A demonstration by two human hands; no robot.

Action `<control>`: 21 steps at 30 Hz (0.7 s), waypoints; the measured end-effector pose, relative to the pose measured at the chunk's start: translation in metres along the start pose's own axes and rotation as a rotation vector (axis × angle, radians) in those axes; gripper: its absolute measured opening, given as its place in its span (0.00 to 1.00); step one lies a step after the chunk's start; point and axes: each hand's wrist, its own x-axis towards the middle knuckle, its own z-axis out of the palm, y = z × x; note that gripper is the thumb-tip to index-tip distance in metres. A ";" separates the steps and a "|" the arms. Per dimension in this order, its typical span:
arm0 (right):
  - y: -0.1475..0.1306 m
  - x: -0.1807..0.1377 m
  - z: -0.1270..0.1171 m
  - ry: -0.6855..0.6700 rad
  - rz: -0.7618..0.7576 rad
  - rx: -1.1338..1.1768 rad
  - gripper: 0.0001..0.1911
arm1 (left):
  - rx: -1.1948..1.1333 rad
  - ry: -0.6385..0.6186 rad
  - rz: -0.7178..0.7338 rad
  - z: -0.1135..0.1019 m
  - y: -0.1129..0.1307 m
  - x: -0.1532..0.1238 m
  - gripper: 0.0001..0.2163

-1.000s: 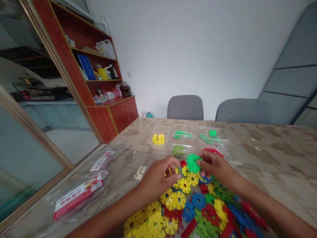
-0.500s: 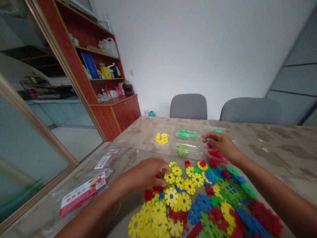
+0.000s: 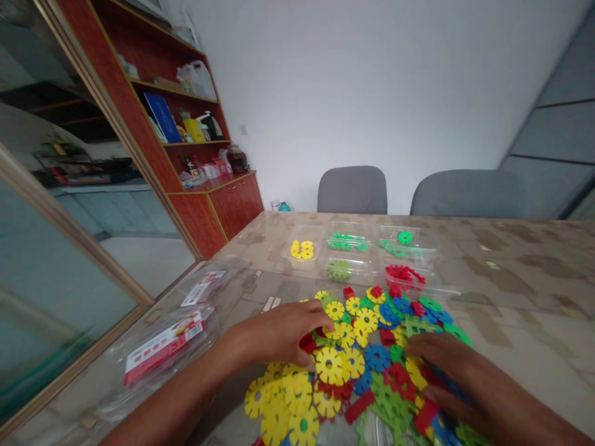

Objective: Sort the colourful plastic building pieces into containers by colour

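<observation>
Table point(image 3: 534, 297) before a white wall point(image 3: 395, 80): left hand point(image 3: 283, 331) and right hand point(image 3: 458, 368), both loosely spread, over toy pieces point(image 3: 355, 362) toward the near edge; clear trays point(image 3: 362, 267) nearer the far edge.

The notched yellow discs point(image 3: 329, 365) look like thin moulded plastic, smooth and mostly matt; the red bar point(image 3: 359, 406) near them seems the same plastic. The clear trays point(image 3: 365, 271) are thin and glossy — bright highlights run along their plastic edges. The packaging point(image 3: 210, 334) is slick, transparent plastic, wrinkled in places, with a printed label point(image 3: 162, 347) that looks like smooth paper. The surface point(image 3: 511, 297) looks smooth, faintly shiny. The grey chair point(image 3: 352, 191) looks matt and cloth-like, the cabinet point(image 3: 238, 203) wood-grained with a low gloss, the wall point(image 3: 372, 80) matt — the door panel point(image 3: 51, 266), frosted glass.
</observation>
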 end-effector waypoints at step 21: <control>-0.043 0.024 -0.014 -0.268 -0.032 0.003 0.07 | -0.107 -0.130 0.027 -0.014 0.015 -0.017 0.10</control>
